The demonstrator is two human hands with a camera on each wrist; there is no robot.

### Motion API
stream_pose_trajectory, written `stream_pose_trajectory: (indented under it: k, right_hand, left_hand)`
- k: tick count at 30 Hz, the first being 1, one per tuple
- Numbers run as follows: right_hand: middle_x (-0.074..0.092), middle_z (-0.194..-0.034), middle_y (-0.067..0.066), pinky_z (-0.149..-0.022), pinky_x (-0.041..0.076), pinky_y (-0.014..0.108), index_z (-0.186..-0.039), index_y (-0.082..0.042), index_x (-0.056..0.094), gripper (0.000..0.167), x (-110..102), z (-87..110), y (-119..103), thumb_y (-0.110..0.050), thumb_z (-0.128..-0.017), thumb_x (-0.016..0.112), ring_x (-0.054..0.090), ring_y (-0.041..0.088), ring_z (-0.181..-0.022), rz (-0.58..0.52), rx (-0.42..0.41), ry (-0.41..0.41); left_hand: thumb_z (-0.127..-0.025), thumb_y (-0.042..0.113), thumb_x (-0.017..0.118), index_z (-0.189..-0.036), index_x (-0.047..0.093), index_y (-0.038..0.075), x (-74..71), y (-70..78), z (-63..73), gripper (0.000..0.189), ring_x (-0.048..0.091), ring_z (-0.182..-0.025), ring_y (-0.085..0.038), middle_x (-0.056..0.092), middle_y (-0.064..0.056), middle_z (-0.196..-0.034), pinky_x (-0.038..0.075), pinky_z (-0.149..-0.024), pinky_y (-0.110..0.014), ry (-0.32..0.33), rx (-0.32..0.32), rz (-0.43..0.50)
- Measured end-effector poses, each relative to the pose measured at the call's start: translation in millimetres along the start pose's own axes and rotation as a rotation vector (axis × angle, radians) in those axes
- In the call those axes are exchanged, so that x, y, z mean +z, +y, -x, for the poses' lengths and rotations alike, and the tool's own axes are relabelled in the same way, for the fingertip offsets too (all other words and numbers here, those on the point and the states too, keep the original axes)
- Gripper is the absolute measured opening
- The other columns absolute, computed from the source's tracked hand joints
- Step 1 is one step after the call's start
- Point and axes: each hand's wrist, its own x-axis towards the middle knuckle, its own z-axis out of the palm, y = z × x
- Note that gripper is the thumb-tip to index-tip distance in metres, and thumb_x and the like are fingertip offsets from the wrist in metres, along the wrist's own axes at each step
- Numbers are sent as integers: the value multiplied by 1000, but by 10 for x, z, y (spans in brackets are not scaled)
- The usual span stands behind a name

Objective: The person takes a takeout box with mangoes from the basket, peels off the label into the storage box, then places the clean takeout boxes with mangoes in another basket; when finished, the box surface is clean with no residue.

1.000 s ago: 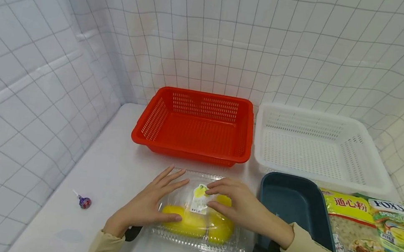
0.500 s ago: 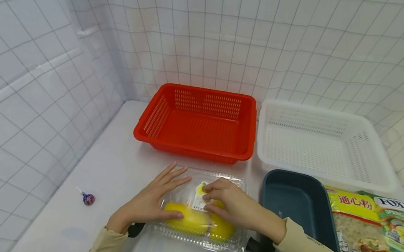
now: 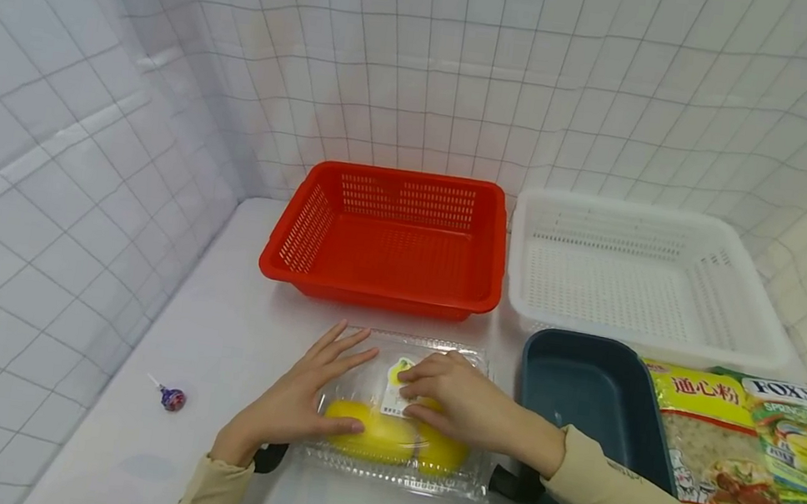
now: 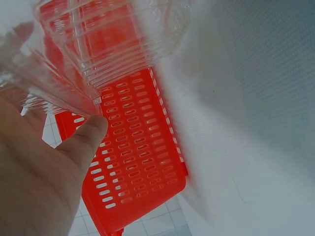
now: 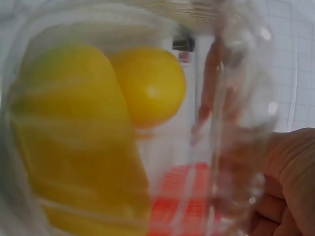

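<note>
A clear plastic clamshell box (image 3: 367, 375) with yellow fruit (image 3: 374, 432) inside lies on the table in the head view. My left hand (image 3: 295, 397) rests over its left side with fingers spread. In the left wrist view, the left thumb (image 4: 87, 139) is against the clear plastic. My right hand (image 3: 456, 401) lies over the right part of the lid, its bent fingers at the white label (image 3: 395, 398) and its thumb apart from them. Through the plastic, the right wrist view shows a round yellow fruit (image 5: 150, 88) beside a larger one (image 5: 78, 142).
A red basket (image 3: 377, 295) stands behind the box, with a white basket (image 3: 635, 335) to its right. A dark blue tray (image 3: 576, 383) sits under the right forearm. Two food packets (image 3: 718, 459), (image 3: 803, 444) lie far right; a lollipop (image 3: 171, 398) lies left.
My right hand has lowered and shifted left, its fingers bending more over the label. The left hand stays on the box's left side.
</note>
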Motion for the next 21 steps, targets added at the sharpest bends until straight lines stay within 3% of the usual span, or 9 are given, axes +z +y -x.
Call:
stream_pose_trajectory:
  k: [8,21]
  right_hand:
    - [67,-111,1,-93,42,38,-105,-9,73,24,-15,-1,2,-23,-86,72,58,17,-106,19,-3,-3]
    - [68,-108,1,-92,44,35,-104,-8,74,26,-6,-31,45,-23,-83,75,59,17,-103,-32,-7,-4]
  left_hand:
    - [-74,52,75,-146,39,24,10,4,-11,85,-1,-143,-23,24,-4,-155,18,-104,-64,7,8,-4]
    - [-74,48,77,-144,42,13,7,14,-16,85,1,-143,-28,23,-2,-155,16,-104,-65,8,18,5]
